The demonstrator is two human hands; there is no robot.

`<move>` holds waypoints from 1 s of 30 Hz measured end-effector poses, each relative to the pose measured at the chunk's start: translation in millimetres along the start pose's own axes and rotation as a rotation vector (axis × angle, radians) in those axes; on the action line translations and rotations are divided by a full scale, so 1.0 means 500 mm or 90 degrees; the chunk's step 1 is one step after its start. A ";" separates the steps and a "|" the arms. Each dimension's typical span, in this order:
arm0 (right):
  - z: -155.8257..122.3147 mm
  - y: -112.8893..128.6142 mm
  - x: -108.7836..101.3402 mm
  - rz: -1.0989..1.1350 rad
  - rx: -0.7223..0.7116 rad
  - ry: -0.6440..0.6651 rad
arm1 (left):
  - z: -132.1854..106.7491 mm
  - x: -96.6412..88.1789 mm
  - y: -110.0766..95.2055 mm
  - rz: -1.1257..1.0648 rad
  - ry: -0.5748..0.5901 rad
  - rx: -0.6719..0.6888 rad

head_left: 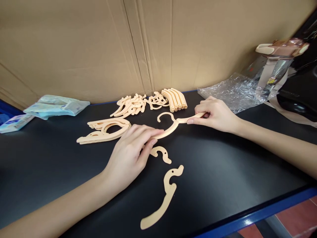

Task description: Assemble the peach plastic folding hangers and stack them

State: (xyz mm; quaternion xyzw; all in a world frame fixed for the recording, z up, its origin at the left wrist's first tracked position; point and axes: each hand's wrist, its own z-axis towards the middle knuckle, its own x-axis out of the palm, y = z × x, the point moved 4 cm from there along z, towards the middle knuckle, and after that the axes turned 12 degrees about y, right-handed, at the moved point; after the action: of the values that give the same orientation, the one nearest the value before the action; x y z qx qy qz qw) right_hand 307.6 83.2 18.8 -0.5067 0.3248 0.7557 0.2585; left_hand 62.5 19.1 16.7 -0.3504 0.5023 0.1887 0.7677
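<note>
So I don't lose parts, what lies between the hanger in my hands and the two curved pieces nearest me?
In the head view, a small curved piece lies between the hanger and those two pieces, partly hidden by your left hand.

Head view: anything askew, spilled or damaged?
No spill or breakage visible; the held hanger looks intact. Slightly untidy: clear plastic film lies crumpled beside the bottle, and the rear hook pieces sit jumbled next to a neat stack of curved pieces.
</note>
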 end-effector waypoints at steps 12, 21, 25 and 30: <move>0.004 0.005 0.027 0.088 -0.088 0.158 | 0.003 0.024 0.009 0.033 0.107 0.063; -0.013 0.048 0.028 0.016 -0.140 0.110 | 0.006 0.026 0.002 0.031 0.128 0.057; -0.023 0.090 0.029 0.023 -0.204 0.085 | 0.004 0.027 0.000 0.003 0.145 0.061; -0.028 0.118 0.035 0.047 -0.253 0.128 | -0.002 0.007 -0.006 0.028 0.058 0.128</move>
State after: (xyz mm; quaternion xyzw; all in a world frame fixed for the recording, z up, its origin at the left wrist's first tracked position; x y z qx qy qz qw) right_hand 267.0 35.0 12.0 -0.6080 0.2116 0.7597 0.0919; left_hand 65.1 16.1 14.5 -0.2688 0.5607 0.1382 0.7709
